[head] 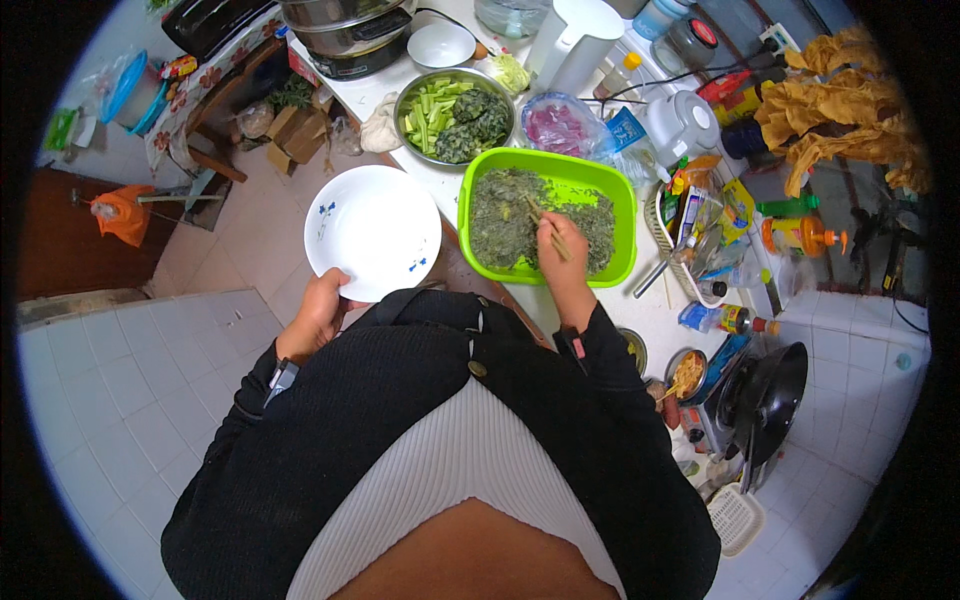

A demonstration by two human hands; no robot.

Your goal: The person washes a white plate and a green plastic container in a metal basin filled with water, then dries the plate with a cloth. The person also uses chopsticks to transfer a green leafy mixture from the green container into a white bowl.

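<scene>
My left hand (322, 311) grips the lower rim of a white plate (373, 232) with small blue flowers, held off the counter's edge. Nothing lies on the plate. My right hand (562, 251) holds a pair of wooden chopsticks (553, 231), whose tips reach into dark green chopped greens (508, 214). These greens lie in a bright green plastic basin (626, 196) on the white counter. Behind the basin stands a steel bowl (401, 112) with cut green stalks (429, 112) and dark leafy clumps (476, 124). Beside it is a plastic-covered bowl of purplish pieces (559, 127).
A steel steamer (345, 37), a white bowl (441, 46) and a white pitcher (574, 45) stand at the back. Right of the basin is a crowded plastic basket (675, 259). A black wok (772, 405) and a bowl of orange-yellow food (686, 373) are at the lower right.
</scene>
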